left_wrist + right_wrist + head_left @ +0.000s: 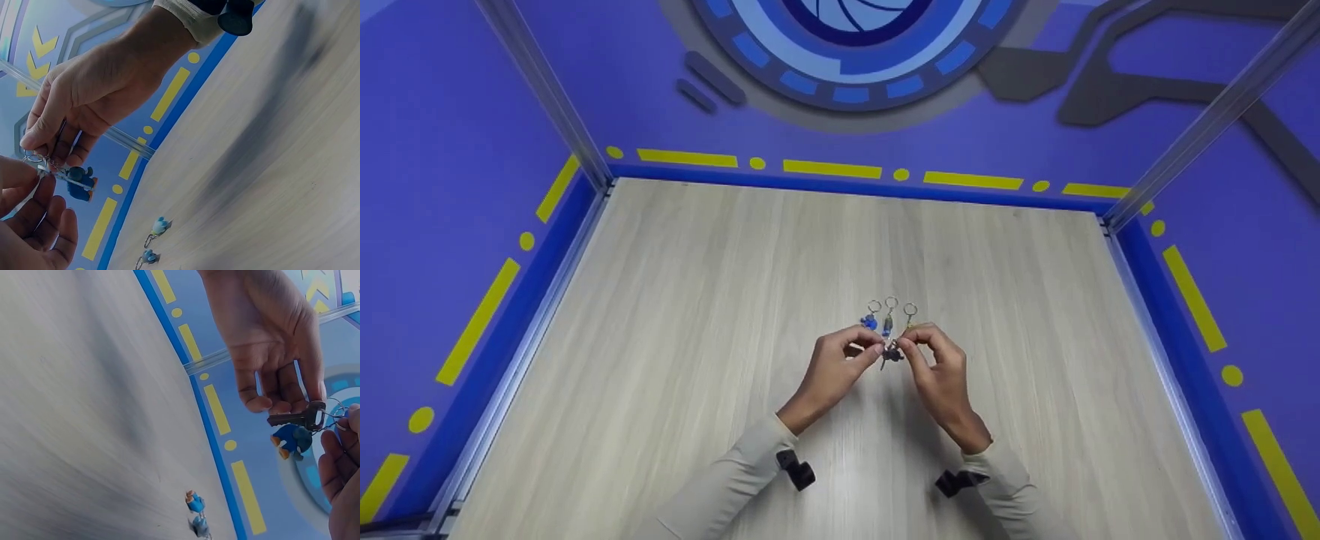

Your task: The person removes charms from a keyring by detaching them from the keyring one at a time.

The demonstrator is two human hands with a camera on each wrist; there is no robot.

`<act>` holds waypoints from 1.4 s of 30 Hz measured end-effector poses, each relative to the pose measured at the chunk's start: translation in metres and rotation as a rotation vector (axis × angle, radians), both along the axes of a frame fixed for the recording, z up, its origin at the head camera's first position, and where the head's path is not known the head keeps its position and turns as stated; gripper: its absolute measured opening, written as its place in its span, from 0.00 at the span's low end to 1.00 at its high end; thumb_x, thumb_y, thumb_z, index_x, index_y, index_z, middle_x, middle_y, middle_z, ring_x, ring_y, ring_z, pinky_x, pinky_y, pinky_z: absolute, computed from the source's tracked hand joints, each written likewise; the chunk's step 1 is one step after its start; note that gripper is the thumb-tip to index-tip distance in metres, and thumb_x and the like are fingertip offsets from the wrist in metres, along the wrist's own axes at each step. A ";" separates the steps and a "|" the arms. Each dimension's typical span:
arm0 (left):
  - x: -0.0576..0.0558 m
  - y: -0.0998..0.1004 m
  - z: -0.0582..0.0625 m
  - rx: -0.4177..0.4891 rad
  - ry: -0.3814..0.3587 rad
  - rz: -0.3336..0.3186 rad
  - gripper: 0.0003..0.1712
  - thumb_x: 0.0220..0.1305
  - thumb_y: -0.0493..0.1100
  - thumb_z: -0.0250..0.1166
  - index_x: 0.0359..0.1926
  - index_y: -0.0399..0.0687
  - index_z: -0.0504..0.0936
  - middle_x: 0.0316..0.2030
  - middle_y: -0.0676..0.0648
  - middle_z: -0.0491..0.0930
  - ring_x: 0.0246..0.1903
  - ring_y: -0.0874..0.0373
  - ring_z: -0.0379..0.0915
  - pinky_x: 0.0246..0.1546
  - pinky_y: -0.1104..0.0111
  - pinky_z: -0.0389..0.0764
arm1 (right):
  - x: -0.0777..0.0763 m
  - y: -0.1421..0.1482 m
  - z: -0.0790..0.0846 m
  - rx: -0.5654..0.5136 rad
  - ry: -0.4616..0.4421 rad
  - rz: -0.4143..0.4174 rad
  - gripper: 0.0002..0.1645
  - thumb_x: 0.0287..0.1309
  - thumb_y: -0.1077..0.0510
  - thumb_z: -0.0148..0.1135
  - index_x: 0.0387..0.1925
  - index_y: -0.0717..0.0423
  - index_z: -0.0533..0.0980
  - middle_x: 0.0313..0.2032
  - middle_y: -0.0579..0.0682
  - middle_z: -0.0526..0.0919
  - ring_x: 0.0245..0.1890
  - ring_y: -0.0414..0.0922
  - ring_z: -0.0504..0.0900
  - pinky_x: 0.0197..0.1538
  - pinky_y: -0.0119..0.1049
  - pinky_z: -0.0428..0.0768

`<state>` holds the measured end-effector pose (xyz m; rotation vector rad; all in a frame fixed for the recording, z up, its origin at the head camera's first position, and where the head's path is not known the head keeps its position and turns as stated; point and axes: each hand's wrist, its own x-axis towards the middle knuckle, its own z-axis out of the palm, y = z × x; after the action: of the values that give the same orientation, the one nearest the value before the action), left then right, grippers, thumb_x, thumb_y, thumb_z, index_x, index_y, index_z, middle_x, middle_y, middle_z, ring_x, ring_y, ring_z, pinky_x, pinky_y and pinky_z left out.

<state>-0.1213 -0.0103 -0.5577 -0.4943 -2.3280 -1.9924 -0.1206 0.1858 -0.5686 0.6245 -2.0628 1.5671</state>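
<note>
Both hands meet over the table, working on a keychain with a small blue figure (291, 440) that has orange feet. My left hand (831, 373) pinches a metal key (297, 418) by its head in the right wrist view; its blade points away from the ring. Thumb and fingertips of my right hand (941, 375) pinch the thin wire split ring (337, 403) right beside the key's head. The figure dangles from a short chain (323, 428) below the key. Fingertips hide part of the ring, so I cannot tell whether the key is threaded on it.
Just beyond the hands, a blue figure keychain (870, 322), a brownish-and-blue one (888, 324) and one with a silver ring (910, 309) lie side by side; the right hand partly covers the last. Blue walls (840, 135) enclose the wooden table (720, 270) on three sides.
</note>
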 end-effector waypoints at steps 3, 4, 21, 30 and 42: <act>0.000 -0.001 0.002 0.006 -0.003 0.012 0.03 0.76 0.36 0.71 0.45 0.44 0.91 0.41 0.53 0.89 0.44 0.59 0.85 0.47 0.63 0.87 | 0.002 -0.003 0.005 0.022 0.007 -0.018 0.12 0.63 0.82 0.68 0.38 0.65 0.81 0.35 0.56 0.86 0.37 0.46 0.84 0.50 0.27 0.81; 0.000 -0.002 0.002 0.007 -0.005 0.013 0.03 0.76 0.36 0.70 0.46 0.44 0.90 0.41 0.53 0.89 0.44 0.59 0.85 0.47 0.63 0.86 | 0.003 -0.004 0.008 0.030 0.010 -0.026 0.12 0.63 0.82 0.68 0.38 0.66 0.81 0.34 0.56 0.86 0.37 0.46 0.84 0.50 0.27 0.80; 0.000 0.000 0.001 0.012 -0.018 0.044 0.03 0.73 0.33 0.72 0.45 0.42 0.90 0.40 0.49 0.89 0.44 0.55 0.84 0.51 0.56 0.87 | 0.000 -0.005 -0.002 0.083 -0.019 -0.108 0.10 0.63 0.79 0.71 0.38 0.65 0.82 0.34 0.53 0.87 0.36 0.45 0.84 0.48 0.25 0.79; -0.002 0.000 0.002 -0.005 0.034 0.136 0.04 0.72 0.33 0.74 0.44 0.43 0.92 0.40 0.50 0.91 0.42 0.54 0.86 0.47 0.59 0.88 | -0.001 -0.004 -0.004 0.090 -0.010 -0.087 0.11 0.62 0.77 0.73 0.37 0.61 0.83 0.33 0.51 0.87 0.34 0.44 0.84 0.47 0.26 0.80; -0.003 0.002 0.007 -0.035 -0.010 0.135 0.04 0.71 0.31 0.72 0.45 0.35 0.88 0.40 0.48 0.89 0.42 0.58 0.85 0.48 0.55 0.88 | -0.001 -0.004 -0.008 0.094 0.016 -0.068 0.12 0.63 0.75 0.74 0.37 0.57 0.84 0.34 0.47 0.87 0.34 0.44 0.84 0.46 0.26 0.81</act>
<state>-0.1243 -0.0086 -0.5512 -0.3201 -2.3382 -1.9020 -0.1217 0.1817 -0.5770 0.5928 -2.1328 1.4297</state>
